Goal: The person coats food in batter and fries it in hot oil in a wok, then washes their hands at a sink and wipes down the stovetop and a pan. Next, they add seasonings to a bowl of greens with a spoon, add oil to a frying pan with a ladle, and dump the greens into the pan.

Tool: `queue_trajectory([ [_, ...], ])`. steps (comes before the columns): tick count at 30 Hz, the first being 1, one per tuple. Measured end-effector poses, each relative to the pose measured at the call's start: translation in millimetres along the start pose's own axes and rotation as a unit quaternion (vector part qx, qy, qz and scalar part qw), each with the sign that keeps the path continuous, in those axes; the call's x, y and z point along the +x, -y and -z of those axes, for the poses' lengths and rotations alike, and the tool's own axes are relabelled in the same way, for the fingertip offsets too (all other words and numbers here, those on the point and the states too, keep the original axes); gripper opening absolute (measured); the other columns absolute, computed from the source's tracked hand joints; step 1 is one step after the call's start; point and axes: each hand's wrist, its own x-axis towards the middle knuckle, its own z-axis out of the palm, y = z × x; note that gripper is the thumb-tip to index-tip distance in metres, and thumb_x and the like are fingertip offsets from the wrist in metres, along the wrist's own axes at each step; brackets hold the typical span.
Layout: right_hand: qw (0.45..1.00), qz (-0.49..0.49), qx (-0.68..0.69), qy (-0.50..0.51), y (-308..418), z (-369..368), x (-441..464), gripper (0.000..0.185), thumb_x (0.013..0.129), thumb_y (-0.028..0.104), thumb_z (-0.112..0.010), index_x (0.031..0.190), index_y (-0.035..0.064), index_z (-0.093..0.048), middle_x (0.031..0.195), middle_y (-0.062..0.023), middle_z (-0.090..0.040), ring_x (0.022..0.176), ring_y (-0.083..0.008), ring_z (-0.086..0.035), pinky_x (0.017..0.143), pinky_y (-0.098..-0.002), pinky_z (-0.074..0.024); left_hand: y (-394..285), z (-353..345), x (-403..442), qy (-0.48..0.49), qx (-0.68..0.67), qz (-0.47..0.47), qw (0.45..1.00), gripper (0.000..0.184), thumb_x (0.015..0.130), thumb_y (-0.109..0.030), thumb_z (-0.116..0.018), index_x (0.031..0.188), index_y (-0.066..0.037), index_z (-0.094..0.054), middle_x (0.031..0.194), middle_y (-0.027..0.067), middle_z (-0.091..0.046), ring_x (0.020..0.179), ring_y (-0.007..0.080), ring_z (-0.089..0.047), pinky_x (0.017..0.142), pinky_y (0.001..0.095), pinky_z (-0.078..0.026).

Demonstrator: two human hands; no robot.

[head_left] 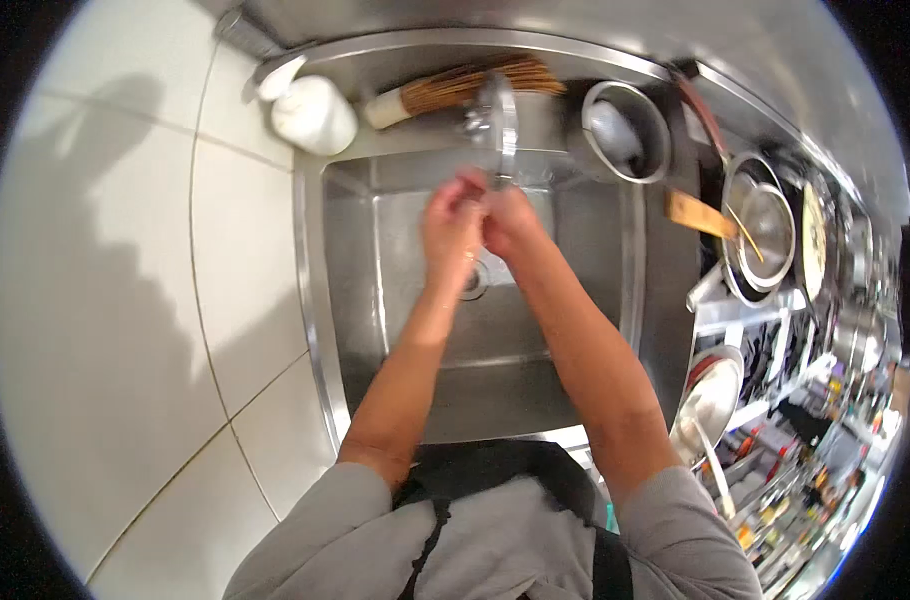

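Both hands are together over the metal sink (395, 370), just in front of the curved metal faucet (506, 125). My left hand (453, 220) touches my right hand (511, 216), and their fingers overlap and are smeared by motion. I make out no object between them. Below the hands is the round drain (474, 280). Wet glints show on the basin and near my left wrist.
On the back ledge stand a white pump bottle (315, 115), a bundled stick brush (445, 92) and a metal pot (625, 130). To the right are strainers (765, 235), a wooden handle (699, 214) and a pan (712, 400). A tiled wall (245, 230) borders the left side.
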Motion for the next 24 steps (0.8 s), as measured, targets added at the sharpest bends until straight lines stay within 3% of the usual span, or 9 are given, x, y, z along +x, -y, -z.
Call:
queue_trajectory([
  [1,0.998,0.04,-0.042,0.022,4,-8,0,0.017,0.095,0.019,-0.065,0.099,0.003,-0.069,0.091,-0.0088,-0.068,0.083,-0.0234,-0.067,0.075,-0.0382,-0.0562,-26,5,5,0.013,0.141,-0.058,0.988,0.018,0.091,-0.003,-0.058,0.106,-0.003,-0.068,0.095,0.0033,-0.067,0.083,0.012,-0.06,0.073,0.0282,-0.051],
  [4,0.834,0.208,-0.491,-0.14,29,-69,-73,0.031,0.088,0.026,-0.074,0.109,0.0026,-0.073,0.098,-0.013,-0.073,0.084,-0.0232,-0.067,0.08,-0.0375,-0.0539,-57,-8,15,-0.045,0.072,-0.125,0.988,0.048,0.093,0.002,-0.053,0.14,-0.003,-0.053,0.107,0.0086,-0.067,0.083,0.0108,-0.061,0.072,0.0283,-0.052],
  [6,0.863,0.256,-0.396,-0.179,18,-49,-80,0.03,0.081,0.032,-0.079,0.085,0.0025,-0.071,0.075,-0.0163,-0.068,0.072,-0.0278,-0.066,0.073,-0.0438,-0.053,-51,8,42,-0.014,0.056,0.006,0.998,0.062,0.086,0.007,-0.055,0.147,-0.003,-0.045,0.113,0.0095,-0.066,0.089,0.0156,-0.065,0.072,0.0311,-0.054],
  [9,0.817,0.249,-0.457,-0.248,-1,-19,-154,0.024,0.076,0.023,-0.073,0.073,0.0009,-0.065,0.071,-0.0226,-0.066,0.07,-0.0393,-0.068,0.068,-0.0483,-0.0526,-33,23,59,0.049,0.026,-0.018,0.998,0.065,0.09,0.005,-0.056,0.152,-0.006,-0.04,0.136,0.0124,-0.055,0.103,0.0253,-0.069,0.081,0.0347,-0.054],
  [13,0.782,0.285,-0.5,-0.24,-50,46,-258,0.013,0.076,0.014,-0.062,0.077,0.0008,-0.062,0.071,-0.0246,-0.063,0.071,-0.0463,-0.062,0.068,-0.0524,-0.0499,-49,18,56,0.209,0.122,-0.008,0.97,0.068,0.092,0.006,-0.052,0.155,-0.013,-0.038,0.147,0.0083,-0.05,0.108,0.0243,-0.068,0.08,0.0317,-0.053],
  [19,0.778,0.214,-0.502,-0.31,-122,152,-460,0.015,0.079,0.016,-0.063,0.081,0.0012,-0.061,0.079,-0.0234,-0.066,0.078,-0.0454,-0.065,0.073,-0.0529,-0.0518,-49,-11,23,0.178,0.304,-0.047,0.935,0.07,0.091,0.005,-0.051,0.157,-0.009,-0.033,0.155,0.0105,-0.041,0.105,0.0188,-0.068,0.079,0.031,-0.053],
  [21,0.739,0.141,-0.531,-0.39,-168,218,-505,0.016,0.079,0.016,-0.064,0.084,0.0013,-0.064,0.08,-0.0243,-0.067,0.081,-0.0438,-0.067,0.075,-0.0514,-0.0527,-41,-14,12,0.219,0.475,-0.166,0.836,0.071,0.091,-0.004,-0.057,0.157,-0.008,-0.033,0.157,0.0189,-0.039,0.121,0.0283,-0.062,0.094,0.0364,-0.051],
  [23,0.708,0.058,-0.52,-0.473,-213,277,-554,0.018,0.077,0.017,-0.065,0.086,0.0007,-0.065,0.08,-0.0248,-0.067,0.08,-0.0445,-0.066,0.075,-0.0523,-0.0529,-9,0,38,0.221,0.65,-0.369,0.627,0.069,0.091,-0.009,-0.06,0.156,-0.01,-0.037,0.157,0.024,-0.039,0.13,0.0345,-0.055,0.102,0.0385,-0.048],
  [24,0.699,0.003,-0.539,-0.469,-244,316,-577,0.029,0.075,0.023,-0.069,0.096,0.0038,-0.068,0.089,-0.0232,-0.07,0.088,-0.0425,-0.068,0.081,-0.0501,-0.0535,-1,4,53,0.237,0.72,-0.341,0.556,0.063,0.089,-0.015,-0.066,0.15,-0.009,-0.047,0.152,0.025,-0.045,0.138,0.0404,-0.045,0.111,0.041,-0.042],
])
